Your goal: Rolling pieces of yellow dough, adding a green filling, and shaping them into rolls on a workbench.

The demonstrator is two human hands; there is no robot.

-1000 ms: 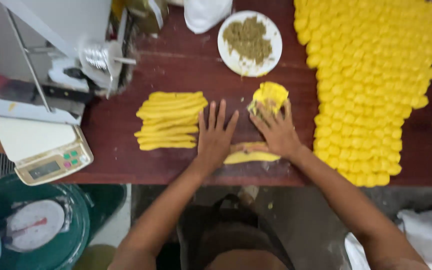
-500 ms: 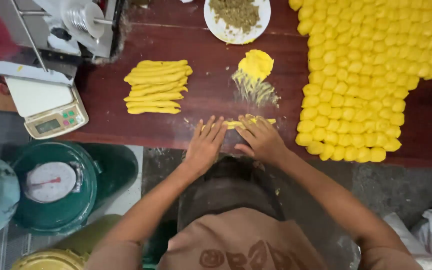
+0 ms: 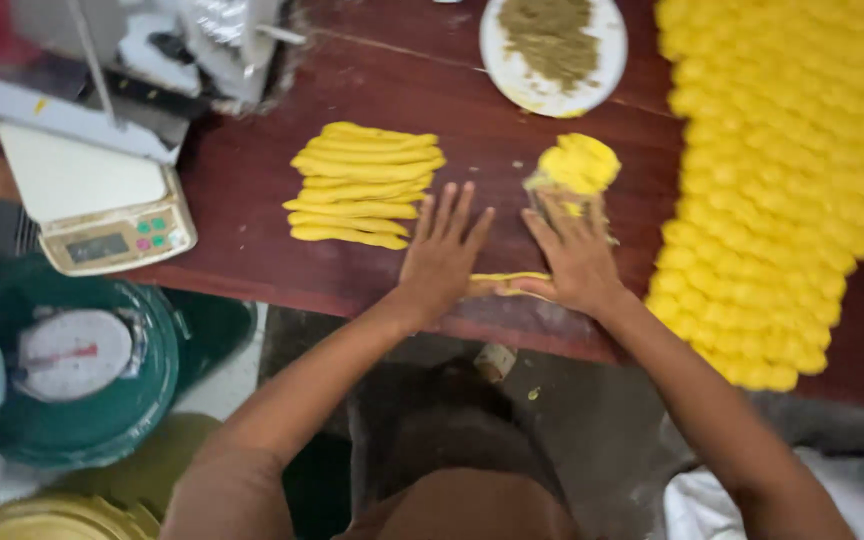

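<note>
Both my hands lie flat, palms down, on a thin roll of yellow dough (image 3: pixel 508 283) near the front edge of the dark red wooden table (image 3: pixel 252 200). My left hand (image 3: pixel 442 255) covers its left end, my right hand (image 3: pixel 574 262) its right end, fingers spread. Only the middle of the roll shows between the hands. A stack of finished yellow dough rolls (image 3: pixel 362 185) lies just left of my left hand. A lump of yellow dough (image 3: pixel 579 163) sits beyond my right fingertips.
Many yellow dough balls (image 3: pixel 782 170) cover the table's right side. A white plate of brownish-green powder (image 3: pixel 553 40) stands at the back. A digital scale (image 3: pixel 102 215) sits at the left edge, a green dial scale (image 3: pixel 77 360) on the floor below.
Both hands have slid forward from the table's front edge, rolling the dough under the palms. The view has shifted closer to the table.
</note>
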